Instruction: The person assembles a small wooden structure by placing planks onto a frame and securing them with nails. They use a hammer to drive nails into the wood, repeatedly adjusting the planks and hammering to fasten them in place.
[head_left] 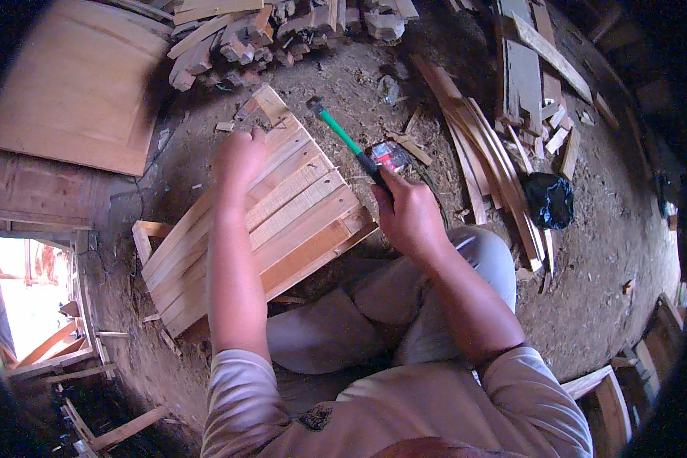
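In front of my crossed legs lies a slatted wooden panel (pixel 291 206) of pale planks fixed side by side on a frame, set at a slant. My right hand (pixel 412 217) grips the black end of a hammer (pixel 342 133) with a green shaft. The hammer's dark head is raised just past the panel's far right edge. My left hand (pixel 239 159) is closed over the far left side of the panel, fingertips pinched together. Whatever those fingers hold, if anything, is too small to make out. Dark nail heads or holes dot the planks.
Beyond the panel is a stack of cut wood (pixel 275 34). A wooden door panel (pixel 80 80) stands at the far left. Long boards (pixel 481 153) lie to the right, near a black plastic bag (pixel 548 200). A red and white packet (pixel 389 156) rests behind the hammer.
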A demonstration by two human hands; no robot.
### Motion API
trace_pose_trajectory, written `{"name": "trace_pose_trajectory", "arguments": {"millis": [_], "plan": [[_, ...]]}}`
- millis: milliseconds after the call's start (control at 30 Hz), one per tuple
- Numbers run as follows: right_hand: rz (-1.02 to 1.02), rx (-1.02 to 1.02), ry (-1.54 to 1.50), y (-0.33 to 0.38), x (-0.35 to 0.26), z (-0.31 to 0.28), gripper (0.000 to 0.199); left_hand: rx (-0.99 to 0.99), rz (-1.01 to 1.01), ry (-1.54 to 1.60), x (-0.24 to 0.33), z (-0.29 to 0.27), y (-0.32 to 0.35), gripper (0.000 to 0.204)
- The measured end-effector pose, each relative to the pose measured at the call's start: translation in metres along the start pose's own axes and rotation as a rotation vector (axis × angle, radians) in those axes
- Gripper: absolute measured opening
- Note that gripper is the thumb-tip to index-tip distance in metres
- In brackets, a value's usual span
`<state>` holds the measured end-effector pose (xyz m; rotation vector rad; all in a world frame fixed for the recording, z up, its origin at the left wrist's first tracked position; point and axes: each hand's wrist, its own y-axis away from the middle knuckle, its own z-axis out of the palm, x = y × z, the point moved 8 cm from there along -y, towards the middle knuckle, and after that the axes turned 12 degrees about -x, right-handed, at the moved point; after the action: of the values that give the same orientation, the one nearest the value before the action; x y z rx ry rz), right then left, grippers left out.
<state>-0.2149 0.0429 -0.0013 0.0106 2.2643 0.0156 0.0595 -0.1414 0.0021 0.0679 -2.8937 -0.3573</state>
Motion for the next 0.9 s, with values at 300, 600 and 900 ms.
{"name": "trace_pose_trajectory", "arguments": {"millis": [300, 600, 900], "plan": [[-0.023, -0.043, -0.072, -0.001, 0.000, 0.007, 0.037, 0.001, 0.020, 0.009, -0.008, 0.008, -0.007, 0.053], [-0.125, -0.005, -0.020, 0.007, -0.065, -0.043, 0.032, 0.033, 0.041, -0.031, -0.016, 0.024, -0.013, 0.058], [-0.172, -0.065, 0.413, -0.003, -0.112, -0.055, 0.033, -0.055, 0.025, 0.054, -0.001, 0.004, 0.010, 0.056]]}}
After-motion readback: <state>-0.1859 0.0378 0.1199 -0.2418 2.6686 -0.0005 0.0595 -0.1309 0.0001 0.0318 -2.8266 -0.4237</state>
